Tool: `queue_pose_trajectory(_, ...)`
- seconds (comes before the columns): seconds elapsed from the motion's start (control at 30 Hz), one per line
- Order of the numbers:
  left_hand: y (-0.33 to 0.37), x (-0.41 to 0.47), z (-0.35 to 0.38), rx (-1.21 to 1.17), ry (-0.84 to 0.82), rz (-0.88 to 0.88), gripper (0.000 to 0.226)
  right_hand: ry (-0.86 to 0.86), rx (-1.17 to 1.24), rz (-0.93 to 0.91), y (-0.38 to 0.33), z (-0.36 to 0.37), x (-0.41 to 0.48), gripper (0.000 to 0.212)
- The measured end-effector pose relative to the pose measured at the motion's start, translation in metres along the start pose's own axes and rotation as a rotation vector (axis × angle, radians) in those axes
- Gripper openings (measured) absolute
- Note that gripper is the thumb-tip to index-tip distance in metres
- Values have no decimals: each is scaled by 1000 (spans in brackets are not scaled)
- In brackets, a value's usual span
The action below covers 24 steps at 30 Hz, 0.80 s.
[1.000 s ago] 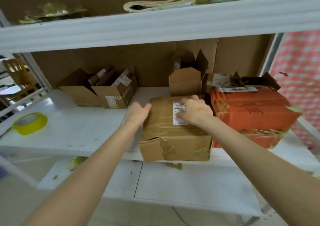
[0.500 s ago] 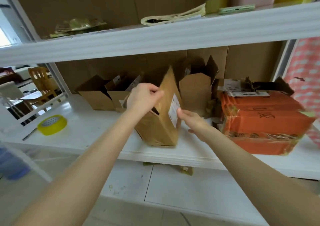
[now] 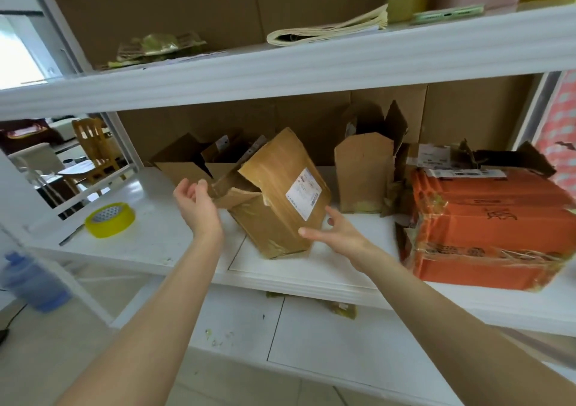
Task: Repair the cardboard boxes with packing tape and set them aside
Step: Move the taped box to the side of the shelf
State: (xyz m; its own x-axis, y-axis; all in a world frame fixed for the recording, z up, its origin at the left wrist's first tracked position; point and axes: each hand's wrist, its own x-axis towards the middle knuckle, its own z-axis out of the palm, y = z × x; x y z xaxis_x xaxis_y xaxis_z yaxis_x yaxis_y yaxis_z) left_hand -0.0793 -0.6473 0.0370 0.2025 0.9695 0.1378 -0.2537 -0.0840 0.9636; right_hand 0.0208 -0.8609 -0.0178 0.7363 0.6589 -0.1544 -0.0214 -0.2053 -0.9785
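The fingers [image 3: 188, 187] of the left hand [image 3: 196, 209] were loosely apart, their tips at the torn flap [image 3: 232, 195] of the brown cardboard box [image 3: 274, 228], touching it rather than pinching it as far as the view showed. The fingers [image 3: 313, 233] of the right hand [image 3: 338, 234] were spread wide against the box's lower right edge, closed round nothing.

Neither hand had a real hold, and the box stood tilted on one lower edge on the white shelf [image 3: 162, 237], its shipping label [image 3: 304, 194] turned up toward the person. That was probably the main risk: a nudge from either palm could roll it back into the open boxes [image 3: 187, 162] behind, or forward over the shelf's front lip.

The flap looked ragged, so using it as a handle would likely tear it further. The old tape on the lower face was wrinkled, and fresh tape laid over it might not stick.

The roll of yellow packing tape [image 3: 110, 219] lay well apart to the left. Reaching for it would free one hand and leave the leaning box unsupported. The small open carton [image 3: 363, 175] stood near enough on the right to be knocked in a turn
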Motion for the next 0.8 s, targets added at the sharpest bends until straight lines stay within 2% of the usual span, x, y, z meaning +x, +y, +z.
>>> queue_pose_trajectory(0.1, 6, 7, -5, -44, -144, 68, 26, 39, -138, -65, 5, 25, 9, 118)
queue_pose_trajectory(0.2, 9, 17, -4, -71, -50, 90, 28, 174, -245, -75, 1, 41, 20, 116)
queue_pose_trajectory(0.27, 1, 23, -8, 60, -57, -12, 30, 234, -217, -94, 2, 43, 27, 112)
queue_pose_trajectory(0.3, -9, 24, -9, 192, -167, -97, 35, 259, -202, -92, 3, 43, 29, 112)
queue_pose_trajectory(0.37, -33, 17, -11, 468, -542, -220, 53, 302, -210, -68, 6, 45, 35, 116)
queue_pose_trajectory(0.43, -54, 11, -9, 534, -882, -239, 68, 348, -274, -50, 6, 51, 43, 116)
queue_pose_trajectory(0.47, -60, 11, -7, 506, -966, -220, 67, 366, -319, -52, 6, 55, 46, 113)
queue_pose_trajectory(0.67, -84, 57, -17, 491, -1055, 45, 52, 531, -414, -85, 1, 101, 66, 92)
queue_pose_trajectory(0.8, -86, 98, -38, 458, -1090, 118, 42, 628, -388, -94, -9, 144, 69, 85)
